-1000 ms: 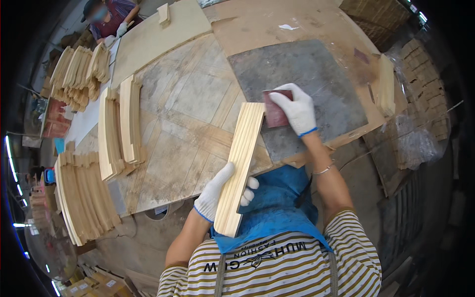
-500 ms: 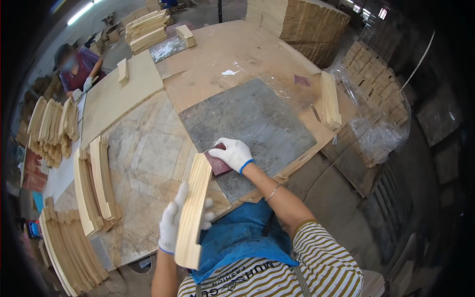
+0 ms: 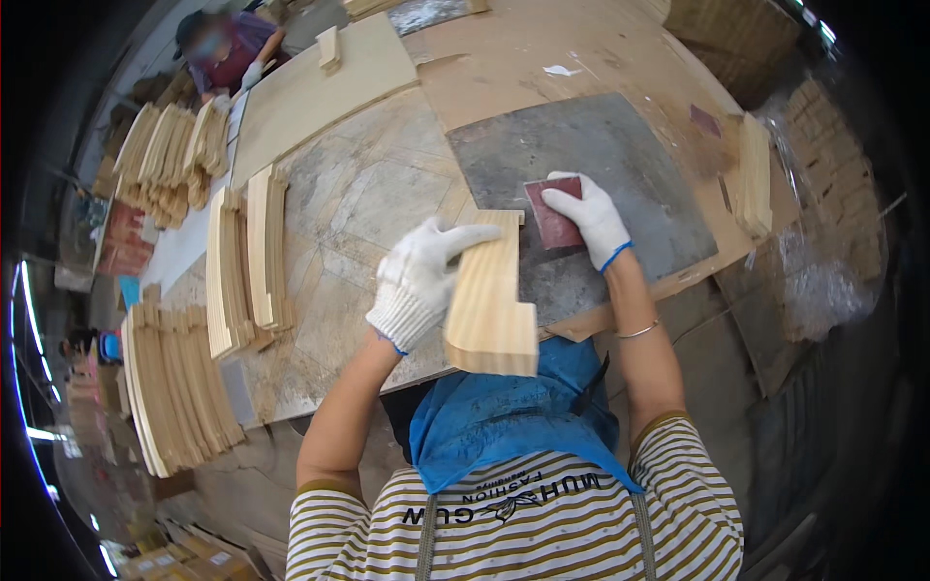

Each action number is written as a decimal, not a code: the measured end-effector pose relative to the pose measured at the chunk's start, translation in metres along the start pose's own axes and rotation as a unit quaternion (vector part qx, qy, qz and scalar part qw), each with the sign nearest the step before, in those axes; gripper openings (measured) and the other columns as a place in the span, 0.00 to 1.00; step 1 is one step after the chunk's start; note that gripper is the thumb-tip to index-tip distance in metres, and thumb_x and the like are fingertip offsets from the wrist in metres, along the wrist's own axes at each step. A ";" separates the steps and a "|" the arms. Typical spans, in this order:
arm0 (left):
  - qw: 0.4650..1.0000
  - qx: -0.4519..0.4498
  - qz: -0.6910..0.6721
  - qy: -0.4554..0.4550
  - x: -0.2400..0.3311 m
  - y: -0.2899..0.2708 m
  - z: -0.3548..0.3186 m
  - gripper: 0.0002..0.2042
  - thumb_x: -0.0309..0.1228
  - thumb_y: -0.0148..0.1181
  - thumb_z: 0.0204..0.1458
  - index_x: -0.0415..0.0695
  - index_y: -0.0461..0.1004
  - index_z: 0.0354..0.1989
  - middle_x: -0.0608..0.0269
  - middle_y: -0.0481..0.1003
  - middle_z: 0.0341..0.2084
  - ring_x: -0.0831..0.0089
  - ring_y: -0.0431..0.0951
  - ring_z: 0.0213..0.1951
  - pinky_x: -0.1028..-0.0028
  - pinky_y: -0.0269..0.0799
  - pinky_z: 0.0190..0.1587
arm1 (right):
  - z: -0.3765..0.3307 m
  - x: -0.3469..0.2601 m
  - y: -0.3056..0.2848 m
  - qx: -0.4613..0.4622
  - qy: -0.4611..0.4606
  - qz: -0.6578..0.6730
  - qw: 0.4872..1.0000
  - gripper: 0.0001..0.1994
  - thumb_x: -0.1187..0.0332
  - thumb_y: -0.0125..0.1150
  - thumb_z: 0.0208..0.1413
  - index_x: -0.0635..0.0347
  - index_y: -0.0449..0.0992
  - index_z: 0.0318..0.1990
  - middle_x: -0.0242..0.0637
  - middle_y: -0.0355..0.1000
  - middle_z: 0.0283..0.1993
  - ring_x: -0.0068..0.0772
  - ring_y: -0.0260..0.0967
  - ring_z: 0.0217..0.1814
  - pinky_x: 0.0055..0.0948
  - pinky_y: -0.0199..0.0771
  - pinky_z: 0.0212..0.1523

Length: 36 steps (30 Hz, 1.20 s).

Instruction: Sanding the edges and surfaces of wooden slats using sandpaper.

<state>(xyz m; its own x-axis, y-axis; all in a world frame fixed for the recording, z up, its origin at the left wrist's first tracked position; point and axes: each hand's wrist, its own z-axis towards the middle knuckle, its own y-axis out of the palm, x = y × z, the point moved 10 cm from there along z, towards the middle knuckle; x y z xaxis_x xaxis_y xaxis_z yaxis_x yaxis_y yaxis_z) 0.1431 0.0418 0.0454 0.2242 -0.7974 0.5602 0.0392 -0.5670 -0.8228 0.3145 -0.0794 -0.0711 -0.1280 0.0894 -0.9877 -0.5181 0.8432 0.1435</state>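
Observation:
My left hand (image 3: 417,276), in a white knit glove, grips a pale wooden piece (image 3: 487,290) from its left side, index finger laid along its upper part. The piece has a stepped notch on its right edge and a rounded lower corner. In my gloved right hand (image 3: 593,218) is a dark red sheet of sandpaper (image 3: 558,225), pinched with the thumb across its face. The sandpaper is apart from the wood, over the grey mat (image 3: 639,165). My right fingers are mostly hidden behind the sheet.
Two wooden stacks (image 3: 266,247) lie left on the worktable (image 3: 354,174); larger stacks (image 3: 179,387) stand along its left edge. A wooden piece (image 3: 754,179) and a dark red scrap (image 3: 705,119) lie at the right. A person (image 3: 228,53) works at the far left.
The wooden piece has been turned, its notched edge now facing right. My left hand has moved up onto its left side. My right hand has lifted the sandpaper away from the wood, to the right.

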 end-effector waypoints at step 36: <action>0.971 0.052 -0.234 0.014 -0.040 0.020 0.062 0.16 0.27 0.69 0.48 0.38 0.78 0.45 0.61 0.80 0.40 0.75 0.78 0.42 0.73 0.73 0.47 | 0.012 -0.032 0.015 0.076 -0.131 -0.379 0.913 0.11 0.56 0.61 0.50 0.53 0.77 0.34 0.47 0.76 0.30 0.52 0.74 0.35 0.43 0.74 0.37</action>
<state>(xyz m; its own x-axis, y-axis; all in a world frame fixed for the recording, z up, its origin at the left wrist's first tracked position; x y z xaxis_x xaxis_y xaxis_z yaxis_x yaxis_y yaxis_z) 0.1949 0.0752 0.0003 0.1309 -0.4646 0.8758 0.2291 -0.8453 -0.4826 0.3212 -0.0629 -0.0378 0.4361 -0.4438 -0.7829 -0.2468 0.7776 -0.5783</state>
